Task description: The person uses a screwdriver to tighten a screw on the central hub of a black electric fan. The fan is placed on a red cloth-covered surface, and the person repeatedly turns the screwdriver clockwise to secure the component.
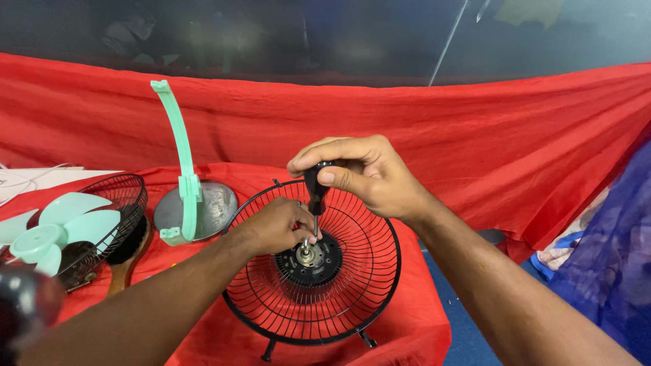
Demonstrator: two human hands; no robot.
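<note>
A black wire fan guard lies on the red cloth with a black motor hub at its centre. My right hand grips the black handle of a screwdriver held upright, its tip down at the metal shaft of the hub. My left hand rests on the guard beside the hub, fingers pinching near the screwdriver's shaft. Both forearms reach in from the bottom of the view.
A mint green fan stand arm rises from a round metal base at the left. Further left, a mint fan blade lies on a second black guard, with a wooden brush beside it. A blue cloth hangs at the right.
</note>
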